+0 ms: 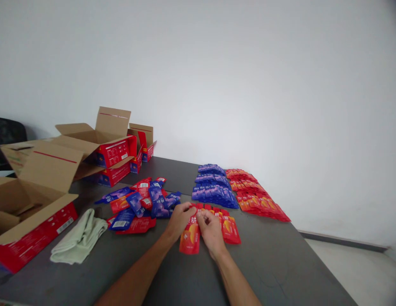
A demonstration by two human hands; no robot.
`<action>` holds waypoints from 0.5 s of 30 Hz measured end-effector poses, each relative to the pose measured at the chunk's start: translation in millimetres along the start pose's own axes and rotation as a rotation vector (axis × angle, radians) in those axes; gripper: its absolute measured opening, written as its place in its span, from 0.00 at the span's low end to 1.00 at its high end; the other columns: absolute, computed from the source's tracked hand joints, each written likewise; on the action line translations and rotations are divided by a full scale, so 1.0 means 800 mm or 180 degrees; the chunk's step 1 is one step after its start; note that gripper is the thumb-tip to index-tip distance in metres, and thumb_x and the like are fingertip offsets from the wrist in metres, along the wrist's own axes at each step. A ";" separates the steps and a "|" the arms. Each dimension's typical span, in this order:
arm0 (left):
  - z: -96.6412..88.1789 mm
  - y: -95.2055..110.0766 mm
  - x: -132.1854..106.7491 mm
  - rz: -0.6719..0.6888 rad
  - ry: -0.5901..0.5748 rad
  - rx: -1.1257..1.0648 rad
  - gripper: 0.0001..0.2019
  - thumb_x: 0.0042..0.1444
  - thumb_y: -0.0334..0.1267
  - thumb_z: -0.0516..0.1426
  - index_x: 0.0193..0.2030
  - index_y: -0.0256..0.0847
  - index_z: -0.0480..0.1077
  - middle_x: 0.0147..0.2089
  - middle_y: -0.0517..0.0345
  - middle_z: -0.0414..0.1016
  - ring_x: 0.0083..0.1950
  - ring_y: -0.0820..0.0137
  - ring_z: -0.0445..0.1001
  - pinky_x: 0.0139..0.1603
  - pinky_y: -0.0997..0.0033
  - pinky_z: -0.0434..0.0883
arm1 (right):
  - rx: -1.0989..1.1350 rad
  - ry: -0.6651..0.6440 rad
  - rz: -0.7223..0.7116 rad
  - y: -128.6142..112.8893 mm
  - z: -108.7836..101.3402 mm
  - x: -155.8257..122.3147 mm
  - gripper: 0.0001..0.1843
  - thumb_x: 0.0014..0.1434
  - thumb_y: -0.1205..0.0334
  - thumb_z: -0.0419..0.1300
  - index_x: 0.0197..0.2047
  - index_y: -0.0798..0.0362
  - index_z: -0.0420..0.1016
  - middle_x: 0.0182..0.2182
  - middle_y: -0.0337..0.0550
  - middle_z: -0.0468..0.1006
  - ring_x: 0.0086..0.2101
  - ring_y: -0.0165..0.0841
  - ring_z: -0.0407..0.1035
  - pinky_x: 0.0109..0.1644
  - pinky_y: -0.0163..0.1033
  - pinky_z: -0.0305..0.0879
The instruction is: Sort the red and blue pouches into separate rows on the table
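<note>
A red pouch (190, 239) with an orange fruit print hangs between my hands at the front of the table. My left hand (179, 219) pinches its upper left corner. The fingers of my right hand (210, 227) are closed at its upper right edge. Beneath and beside my right hand, several more red pouches (229, 227) overlap in a row. To the left of my left hand lies a loose heap of blue pouches (158, 199) and red pouches (137, 225), some with their barcode backs up.
Overlapping rows of blue pouches (213, 193) and red pouches (261, 204) lie at the back right. A folded pale green cloth (79, 238) is at the left, beside an open red carton (35, 238). More open cartons (113, 153) stand behind, near the white wall (249, 85).
</note>
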State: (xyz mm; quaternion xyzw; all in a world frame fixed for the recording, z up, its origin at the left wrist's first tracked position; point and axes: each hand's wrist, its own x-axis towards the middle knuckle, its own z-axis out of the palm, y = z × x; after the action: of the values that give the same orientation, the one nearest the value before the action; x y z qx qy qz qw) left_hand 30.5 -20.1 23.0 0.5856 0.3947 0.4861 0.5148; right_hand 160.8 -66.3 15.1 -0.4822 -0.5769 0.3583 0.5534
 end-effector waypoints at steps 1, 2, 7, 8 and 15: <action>0.000 0.001 0.000 0.0103 0.0043 0.0165 0.13 0.51 0.46 0.56 0.24 0.39 0.64 0.23 0.65 0.65 0.26 0.74 0.62 0.28 0.75 0.59 | 0.0002 -0.0001 -0.0008 -0.001 0.001 0.000 0.21 0.62 0.43 0.55 0.32 0.53 0.73 0.27 0.38 0.73 0.29 0.31 0.64 0.34 0.34 0.60; 0.001 0.002 -0.001 0.0203 0.0107 0.0343 0.14 0.52 0.47 0.56 0.24 0.39 0.64 0.23 0.65 0.64 0.27 0.74 0.62 0.28 0.75 0.58 | 0.0004 0.0002 -0.0006 -0.002 0.001 0.000 0.22 0.62 0.43 0.55 0.32 0.53 0.73 0.27 0.37 0.73 0.29 0.31 0.64 0.34 0.34 0.59; 0.000 0.001 0.000 0.0473 0.0355 0.0816 0.17 0.55 0.49 0.54 0.23 0.41 0.60 0.23 0.66 0.60 0.27 0.75 0.59 0.28 0.75 0.56 | 0.0082 -0.0032 0.0078 -0.002 0.002 -0.002 0.22 0.60 0.42 0.56 0.32 0.54 0.73 0.26 0.37 0.71 0.27 0.30 0.61 0.32 0.33 0.57; -0.001 0.000 0.001 0.0435 0.0340 0.0805 0.17 0.54 0.50 0.55 0.23 0.41 0.59 0.22 0.67 0.59 0.26 0.75 0.58 0.28 0.75 0.55 | 0.0098 -0.0028 0.0101 0.000 0.002 -0.003 0.22 0.60 0.42 0.56 0.32 0.54 0.73 0.25 0.37 0.70 0.27 0.30 0.61 0.31 0.33 0.57; -0.008 -0.004 0.006 0.0253 -0.0035 0.0608 0.21 0.55 0.55 0.52 0.22 0.40 0.59 0.21 0.66 0.59 0.25 0.75 0.56 0.25 0.75 0.53 | 0.0122 0.0108 0.0194 0.014 0.001 -0.004 0.18 0.59 0.46 0.59 0.31 0.54 0.72 0.25 0.37 0.70 0.26 0.29 0.60 0.31 0.34 0.55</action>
State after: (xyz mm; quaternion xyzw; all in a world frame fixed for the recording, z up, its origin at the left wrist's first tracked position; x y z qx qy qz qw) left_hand 25.0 -13.9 20.5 0.6498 0.4129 0.4631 0.4391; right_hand 161.7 -66.0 3.8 -0.4949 -0.5455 0.3778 0.5611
